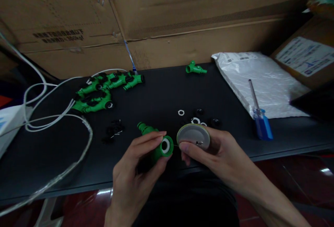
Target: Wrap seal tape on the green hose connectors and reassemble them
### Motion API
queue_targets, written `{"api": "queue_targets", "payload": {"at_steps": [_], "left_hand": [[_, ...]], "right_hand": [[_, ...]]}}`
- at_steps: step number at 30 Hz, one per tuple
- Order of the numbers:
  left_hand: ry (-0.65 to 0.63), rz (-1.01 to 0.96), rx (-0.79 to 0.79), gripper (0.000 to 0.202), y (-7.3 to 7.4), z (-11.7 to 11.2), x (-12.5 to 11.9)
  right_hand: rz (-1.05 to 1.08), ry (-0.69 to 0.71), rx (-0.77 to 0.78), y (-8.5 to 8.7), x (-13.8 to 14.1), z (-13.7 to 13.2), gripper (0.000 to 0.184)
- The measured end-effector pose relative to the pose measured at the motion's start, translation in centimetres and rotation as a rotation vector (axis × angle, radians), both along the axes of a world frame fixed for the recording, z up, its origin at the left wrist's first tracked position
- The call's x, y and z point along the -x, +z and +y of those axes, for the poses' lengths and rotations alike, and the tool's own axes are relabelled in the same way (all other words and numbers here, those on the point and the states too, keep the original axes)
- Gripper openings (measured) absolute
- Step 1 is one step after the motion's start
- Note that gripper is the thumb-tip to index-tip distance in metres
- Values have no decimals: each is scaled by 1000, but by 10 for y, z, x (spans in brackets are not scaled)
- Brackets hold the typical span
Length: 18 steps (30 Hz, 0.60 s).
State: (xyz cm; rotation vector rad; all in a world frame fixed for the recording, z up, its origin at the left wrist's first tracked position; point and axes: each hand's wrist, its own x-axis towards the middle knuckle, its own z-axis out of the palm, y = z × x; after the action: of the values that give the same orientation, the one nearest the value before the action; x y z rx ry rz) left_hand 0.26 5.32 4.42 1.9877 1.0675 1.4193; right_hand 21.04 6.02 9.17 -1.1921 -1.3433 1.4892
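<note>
My left hand is closed around a green plastic hose fitting. Its wide open end faces me, with a white ring seated inside around a dark hole. Just to the right, my right hand grips a shallow round tin, thumb over the near rim. The tin is tilted towards me, and a small dark and pale bit lies at its bottom. A thin pale line shows between tin and fitting; what it is I cannot tell. Beyond the tin lie white washers and black caps.
Several green fittings with black parts are piled at back left, near small black pieces with screws. One green fitting lies at the back. A blue-handled screwdriver rests against a white parcel. White cables loop at left; cardboard stands behind.
</note>
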Motion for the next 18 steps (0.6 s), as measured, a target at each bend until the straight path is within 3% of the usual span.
{"api": "queue_targets", "payload": {"at_steps": [7,18], "left_hand": [[4,39,-38,47,-1,-1,0],[-13,25,-15,50,-3,1,1]], "right_hand": [[-427,-70,-186,16,3,-3,15],[-567,-49,-280,25,6,-1,13]]}}
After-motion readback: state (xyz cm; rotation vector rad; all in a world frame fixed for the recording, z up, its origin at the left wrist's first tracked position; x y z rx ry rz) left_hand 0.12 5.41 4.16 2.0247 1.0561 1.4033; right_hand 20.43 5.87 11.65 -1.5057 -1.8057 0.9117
